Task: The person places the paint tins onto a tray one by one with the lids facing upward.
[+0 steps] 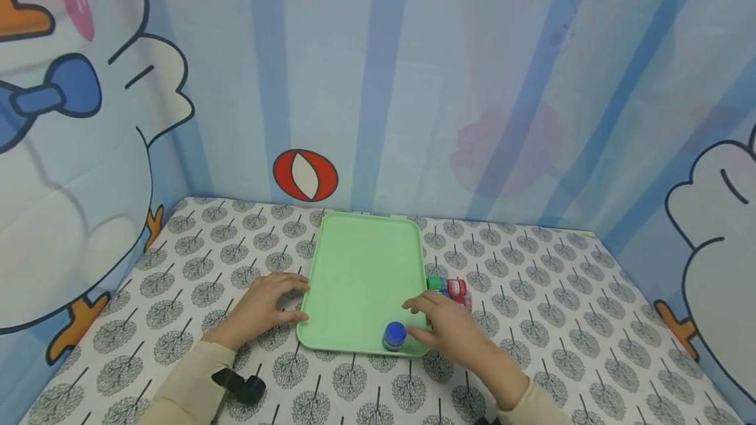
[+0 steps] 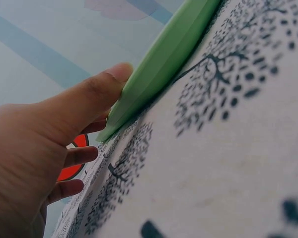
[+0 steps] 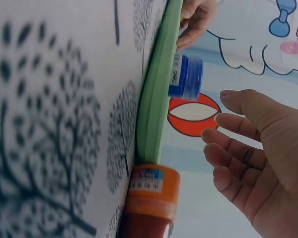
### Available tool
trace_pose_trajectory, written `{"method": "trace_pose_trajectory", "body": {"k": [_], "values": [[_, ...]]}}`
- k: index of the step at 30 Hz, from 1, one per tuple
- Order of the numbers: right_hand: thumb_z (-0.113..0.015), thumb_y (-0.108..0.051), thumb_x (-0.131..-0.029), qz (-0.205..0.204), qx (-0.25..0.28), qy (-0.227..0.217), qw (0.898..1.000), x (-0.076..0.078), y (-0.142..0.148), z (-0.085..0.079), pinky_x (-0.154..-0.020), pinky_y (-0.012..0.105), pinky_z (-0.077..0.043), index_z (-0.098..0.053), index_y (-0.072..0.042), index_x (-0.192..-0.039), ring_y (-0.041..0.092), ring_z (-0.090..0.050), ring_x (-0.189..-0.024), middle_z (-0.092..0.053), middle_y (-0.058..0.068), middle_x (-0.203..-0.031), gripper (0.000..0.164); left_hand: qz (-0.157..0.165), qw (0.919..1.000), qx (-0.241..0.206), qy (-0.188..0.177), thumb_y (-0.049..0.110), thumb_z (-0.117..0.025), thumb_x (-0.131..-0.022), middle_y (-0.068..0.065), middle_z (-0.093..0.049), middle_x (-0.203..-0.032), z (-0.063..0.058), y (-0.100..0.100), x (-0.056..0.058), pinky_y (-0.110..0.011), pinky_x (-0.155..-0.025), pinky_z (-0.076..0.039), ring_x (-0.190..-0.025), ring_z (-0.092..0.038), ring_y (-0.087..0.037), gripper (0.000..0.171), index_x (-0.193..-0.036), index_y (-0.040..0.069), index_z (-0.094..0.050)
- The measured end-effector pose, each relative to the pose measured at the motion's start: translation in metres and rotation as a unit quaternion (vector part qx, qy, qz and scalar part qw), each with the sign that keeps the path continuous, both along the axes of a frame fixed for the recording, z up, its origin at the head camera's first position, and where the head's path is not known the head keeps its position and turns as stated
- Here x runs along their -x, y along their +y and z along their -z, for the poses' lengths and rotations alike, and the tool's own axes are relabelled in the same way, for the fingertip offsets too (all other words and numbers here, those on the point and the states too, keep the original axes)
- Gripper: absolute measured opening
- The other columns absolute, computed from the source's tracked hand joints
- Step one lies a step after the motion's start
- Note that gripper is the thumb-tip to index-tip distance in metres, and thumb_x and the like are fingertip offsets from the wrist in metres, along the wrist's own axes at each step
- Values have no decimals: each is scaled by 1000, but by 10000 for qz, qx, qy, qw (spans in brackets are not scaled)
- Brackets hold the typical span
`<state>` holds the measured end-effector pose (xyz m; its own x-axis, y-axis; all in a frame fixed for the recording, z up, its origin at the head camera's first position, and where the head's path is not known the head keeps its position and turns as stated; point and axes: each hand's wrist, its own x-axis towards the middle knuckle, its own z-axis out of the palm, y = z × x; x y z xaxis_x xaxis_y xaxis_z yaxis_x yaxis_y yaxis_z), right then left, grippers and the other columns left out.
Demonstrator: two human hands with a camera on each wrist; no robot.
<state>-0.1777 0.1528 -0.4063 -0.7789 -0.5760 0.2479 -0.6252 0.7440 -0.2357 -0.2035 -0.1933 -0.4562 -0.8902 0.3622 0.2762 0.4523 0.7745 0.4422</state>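
A pale green tray (image 1: 366, 248) lies flat on the table. My left hand (image 1: 260, 307) is at its left rim, thumb tip against the tray edge (image 2: 154, 74) in the left wrist view, fingers loosely bent. Near the tray's front right corner stands a small blue bottle with a blue lid (image 1: 394, 335). Just right of that bottle is my right hand (image 1: 453, 333), fingers relaxed and spread. The right wrist view shows a gap between this hand (image 3: 268, 158) and the blue bottle (image 3: 186, 77); nothing is in its grasp.
Against the tray's right side lie several small bottles, among them a green one (image 1: 436, 283) and a red one (image 1: 457, 287), partly behind my right hand. An orange bottle (image 3: 151, 193) shows there in the right wrist view. A printed curtain (image 1: 425, 84) hangs behind the patterned tablecloth (image 1: 543, 333).
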Motion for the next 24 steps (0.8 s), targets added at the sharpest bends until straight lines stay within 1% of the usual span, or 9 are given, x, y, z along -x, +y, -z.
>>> {"method": "trace_pose_trajectory", "body": {"k": [3, 7, 8, 10, 13, 17, 20, 24], "values": [[-74, -25, -83, 62, 83, 106, 9999, 1, 5, -2, -59, 14, -48, -67, -12, -112, 5, -56, -70, -66, 0, -97, 32, -4, 10000, 5, 25, 38, -79, -73, -6, -63, -129, -1, 0, 0, -64, -105, -36, -124, -54, -33, 53, -118, 15, -66], [-75, -23, -82, 272, 50, 232, 9993, 2, 12, -6, -73, 26, -56, -67, -11, -108, 13, -63, -82, -67, 1, -99, 30, -9, 10000, -23, 39, 38, -80, -72, -6, -63, -129, 0, 0, 0, -63, -105, -36, -124, -54, -33, 53, -118, 15, -67], [-75, -22, -81, 327, 43, 295, 9990, 2, 14, -6, -76, 29, -57, -68, -10, -107, 15, -64, -87, -68, 2, -100, 29, -5, 10000, -31, 41, 38, -80, -72, -6, -63, -129, 0, 0, 1, -63, -105, -36, -124, -54, -33, 53, -118, 15, -67], [-76, -20, -81, 439, 103, 313, 9985, 2, 18, -6, -80, 32, -57, -68, -10, -104, 17, -65, -91, -67, 2, -101, 27, -7, 10000, -48, 34, 38, -80, -72, -5, -63, -129, 1, 0, 1, -63, -106, -36, -124, -54, -32, 53, -118, 15, -67], [-78, -20, -79, 587, 213, 403, 9972, 3, 24, -6, -78, 31, -57, -70, -11, -98, 16, -63, -92, -67, 0, -98, 23, 10, 10000, -64, 69, 38, -80, -72, -5, -63, -129, 2, -1, 1, -63, -105, -37, -123, -55, -32, 53, -118, 15, -67], [-80, -23, -78, 722, 222, 489, 9959, 5, 33, -5, -73, 29, -55, -71, -13, -93, 12, -59, -86, -67, -3, -91, 21, 11, 9999, -91, 74, 37, -81, -72, -6, -63, -129, 2, 0, 1, -63, -104, -37, -123, -55, -33, 53, -117, 15, -67], [-81, -24, -76, 775, 186, 505, 9955, 6, 39, -3, -76, 30, -55, -71, -13, -93, 11, -59, -85, -69, -3, -90, 22, 8, 10000, -65, 71, 38, -80, -72, -6, -63, -129, 2, 0, 1, -63, -105, -37, -123, -55, -33, 53, -118, 15, -67], [-81, -24, -76, 852, 165, 444, 9952, 7, 47, -1, -80, 34, -56, -71, -14, -93, 12, -61, -88, -70, -3, -93, 23, 2, 10000, -63, 48, 38, -80, -72, -6, -63, -129, 2, 0, 1, -63, -104, -37, -123, -55, -33, 53, -118, 15, -67]]}}
